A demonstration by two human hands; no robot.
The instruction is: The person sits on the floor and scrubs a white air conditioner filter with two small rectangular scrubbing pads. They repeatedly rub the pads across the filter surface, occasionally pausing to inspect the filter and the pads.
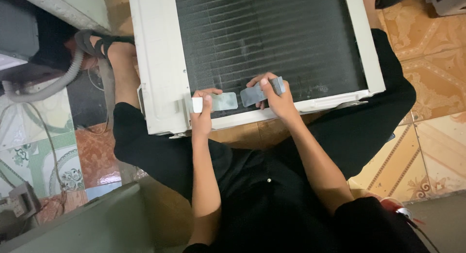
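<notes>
Head cam: I'm pinching a grey fin comb [221, 102] in my left hand [201, 112], my right hand [274, 95] gripping another comb [259, 92] on the condenser coil [272, 34].

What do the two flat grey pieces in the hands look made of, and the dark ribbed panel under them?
The grey piece in the left hand and the one in the right hand look like thin, dull, scuffed sheet metal or plastic; hard to tell. The dark panel seems to be fine metal fins, dusty, in a white painted casing.

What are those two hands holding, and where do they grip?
Each holds a flat grey comb-like tool: left hand grips one by its white end, right hand the other by its upper end.
</notes>
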